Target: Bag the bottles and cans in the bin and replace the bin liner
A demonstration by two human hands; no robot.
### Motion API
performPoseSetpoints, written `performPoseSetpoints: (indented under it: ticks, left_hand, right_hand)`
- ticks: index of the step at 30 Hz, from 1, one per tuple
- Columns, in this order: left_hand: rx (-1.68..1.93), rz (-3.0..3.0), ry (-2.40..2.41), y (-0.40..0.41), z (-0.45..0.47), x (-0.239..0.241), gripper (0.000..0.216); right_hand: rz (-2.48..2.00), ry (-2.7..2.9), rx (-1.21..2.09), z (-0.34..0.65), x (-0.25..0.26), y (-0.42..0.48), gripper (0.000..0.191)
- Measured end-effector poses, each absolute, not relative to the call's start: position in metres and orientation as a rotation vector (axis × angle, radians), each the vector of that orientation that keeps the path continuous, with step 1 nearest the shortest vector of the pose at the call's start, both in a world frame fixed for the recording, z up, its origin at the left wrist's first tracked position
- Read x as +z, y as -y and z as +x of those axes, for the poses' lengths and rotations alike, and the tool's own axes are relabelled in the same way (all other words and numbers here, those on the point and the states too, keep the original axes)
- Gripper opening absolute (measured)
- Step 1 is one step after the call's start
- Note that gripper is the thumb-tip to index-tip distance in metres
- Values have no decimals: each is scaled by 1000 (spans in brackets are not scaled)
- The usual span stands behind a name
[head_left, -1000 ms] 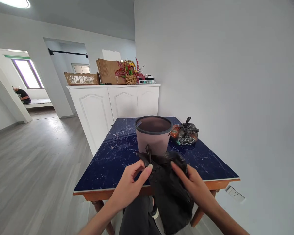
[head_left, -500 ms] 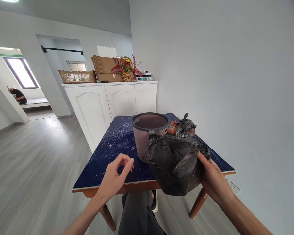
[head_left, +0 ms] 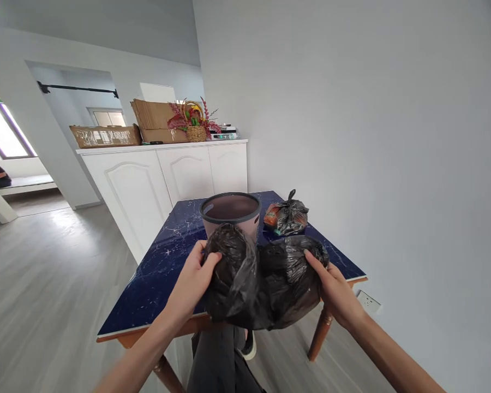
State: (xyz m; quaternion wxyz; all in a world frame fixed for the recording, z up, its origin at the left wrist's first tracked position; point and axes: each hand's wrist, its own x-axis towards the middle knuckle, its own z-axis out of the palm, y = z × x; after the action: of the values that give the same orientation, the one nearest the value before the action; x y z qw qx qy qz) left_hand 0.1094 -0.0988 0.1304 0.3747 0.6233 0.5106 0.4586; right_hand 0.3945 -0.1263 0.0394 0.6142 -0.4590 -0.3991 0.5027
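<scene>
A crumpled black plastic bag (head_left: 265,284) hangs between both my hands, just in front of the table's near edge. My left hand (head_left: 194,281) grips its left side, fingers curled into the plastic. On the bag's right side, my right hand (head_left: 331,286) presses with the fingers wrapped on it. Right behind the bag a pinkish-grey bin (head_left: 231,213) with a dark rim stands upright on the blue marble-patterned table (head_left: 159,273); its inside looks bare.
A small tied black bag (head_left: 288,216) with something orange in it lies on the table beside the wall. White cabinets (head_left: 163,180) behind carry cardboard boxes and a flower basket (head_left: 193,123). A person sits in a far room at the left. Grey wood floor lies to the left.
My left hand, free half a second ago, has come back and taken the bag's left side. The bag is now spread wider between both hands, and the view has swung right.
</scene>
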Motion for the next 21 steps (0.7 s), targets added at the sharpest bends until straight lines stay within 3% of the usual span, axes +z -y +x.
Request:
performPoseSetpoints:
  ticks: [2,5,7,9,13,18,21]
  left_hand:
    - [1211,1497,-1328,101,113,137,35]
    - [1202,1615,-1293,106,125,154,37]
    - [1176,1808,-1273,109,136,167,32]
    - [1082,2014,-1238,112,150,180,29]
    - [931,2291,-1154,115,175,204,29]
    - [919,2525,-1239,115,180,224,24]
    - [884,2697,-1364,112,170,227,22]
  right_hand:
    - [-1216,1124,1052,409,27,124,55]
    - [-1375,1353,527,423,27,130,56]
    - [-1304,1429,123,423,45,144,51]
    - [-1090,1654,-66,415,76,160,49]
    - [-620,2113,-228,387,133,179,66]
    - [-635,2229,-189,375,138,166,29]
    - [-692,2334,-147,380,120,160,49]
